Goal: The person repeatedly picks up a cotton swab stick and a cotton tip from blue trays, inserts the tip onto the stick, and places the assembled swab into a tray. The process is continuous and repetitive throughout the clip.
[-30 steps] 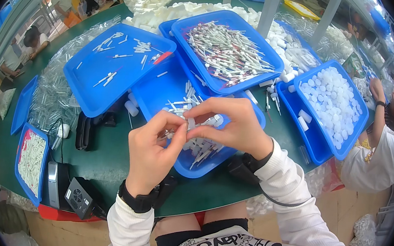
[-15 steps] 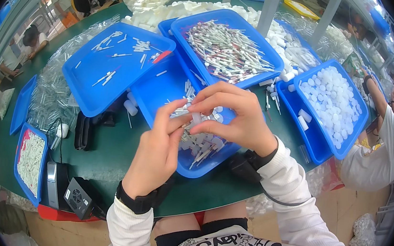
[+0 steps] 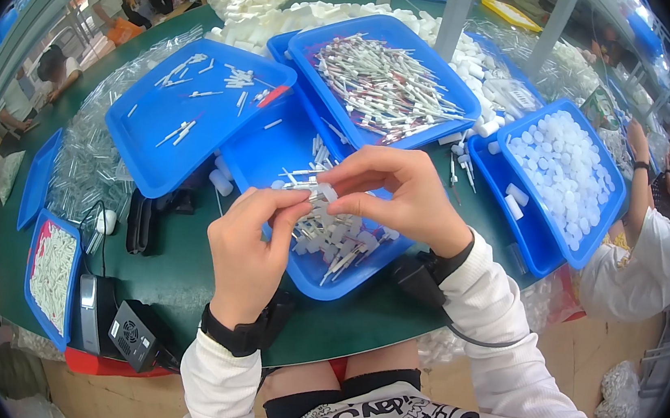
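Above the middle blue tray [image 3: 247, 153], my hands meet fingertip to fingertip. My right hand [image 3: 406, 196] pinches a small translucent white cap [image 3: 328, 193] between thumb and fingers. Thumb and forefinger of my left hand [image 3: 252, 237] are pressed together right beside this cap; what they hold is too small and covered to name. Under the fingers the tray contains many thin white sticks with pale caps [image 3: 343, 251], partly hidden by my hands.
Behind stands a blue tray heaped with thin white sticks [image 3: 385, 84]. At left, another blue tray [image 3: 157, 113] holds a few sticks. White round caps [image 3: 559, 171] fill a tray at right. Clear tubes [image 3: 89, 142] lie far left. A co-worker's arm [image 3: 640, 176] reaches in at right.
My left hand has turned, its fingers now folded into a pinch lower and closer to the cap. My right hand has shifted slightly, still pinching the cap. The co-worker's arm has moved.
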The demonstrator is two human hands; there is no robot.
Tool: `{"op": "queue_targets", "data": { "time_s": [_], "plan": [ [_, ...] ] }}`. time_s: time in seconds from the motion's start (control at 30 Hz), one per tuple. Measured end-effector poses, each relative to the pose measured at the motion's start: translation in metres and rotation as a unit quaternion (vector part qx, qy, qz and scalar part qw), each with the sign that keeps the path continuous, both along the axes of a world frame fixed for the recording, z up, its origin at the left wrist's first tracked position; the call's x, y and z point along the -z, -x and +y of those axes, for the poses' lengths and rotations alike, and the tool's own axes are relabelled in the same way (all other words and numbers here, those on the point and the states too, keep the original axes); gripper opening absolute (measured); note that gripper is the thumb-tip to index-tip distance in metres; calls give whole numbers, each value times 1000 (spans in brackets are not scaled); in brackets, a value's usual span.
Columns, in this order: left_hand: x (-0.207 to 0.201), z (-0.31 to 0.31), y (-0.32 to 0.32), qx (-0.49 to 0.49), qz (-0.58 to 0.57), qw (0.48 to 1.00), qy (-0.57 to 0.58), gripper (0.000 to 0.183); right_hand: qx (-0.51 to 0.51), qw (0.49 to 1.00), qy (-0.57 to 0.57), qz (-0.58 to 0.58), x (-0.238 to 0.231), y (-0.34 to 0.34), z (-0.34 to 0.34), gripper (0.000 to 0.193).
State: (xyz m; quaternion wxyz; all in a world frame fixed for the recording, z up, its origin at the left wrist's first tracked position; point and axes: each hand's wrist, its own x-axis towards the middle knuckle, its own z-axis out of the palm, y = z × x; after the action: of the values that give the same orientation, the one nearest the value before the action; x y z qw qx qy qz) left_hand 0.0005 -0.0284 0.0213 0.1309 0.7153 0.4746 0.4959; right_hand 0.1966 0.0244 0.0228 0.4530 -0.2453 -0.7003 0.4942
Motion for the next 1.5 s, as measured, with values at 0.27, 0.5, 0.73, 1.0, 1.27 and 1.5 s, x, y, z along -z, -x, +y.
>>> {"op": "queue_targets", "data": {
  "time_s": [0.27,0.5,0.73,1.0,1.27,1.5],
  "plan": [
    [9,0,-6,-32,65,989,-128,16,11,1000,11,7,7,4,1,21],
    [10,3,-10,-29,72,987,-139,16,5,1000,23,8,13,1,4,24],
    [16,9,1,-74,14,995,-67,7,127,987,12,-99,-26,-33,4,37],
    [17,9,-1,-106,75,991,24,7,272,900,-63,-336,-54,-103,2,30],
    [29,16,1,-183,204,960,-59,19,263,870,-159,-386,-27,-75,88,21],
    [31,20,10,-201,157,967,-5,23,282,794,-174,-509,-9,-30,126,13]
  ]
}}
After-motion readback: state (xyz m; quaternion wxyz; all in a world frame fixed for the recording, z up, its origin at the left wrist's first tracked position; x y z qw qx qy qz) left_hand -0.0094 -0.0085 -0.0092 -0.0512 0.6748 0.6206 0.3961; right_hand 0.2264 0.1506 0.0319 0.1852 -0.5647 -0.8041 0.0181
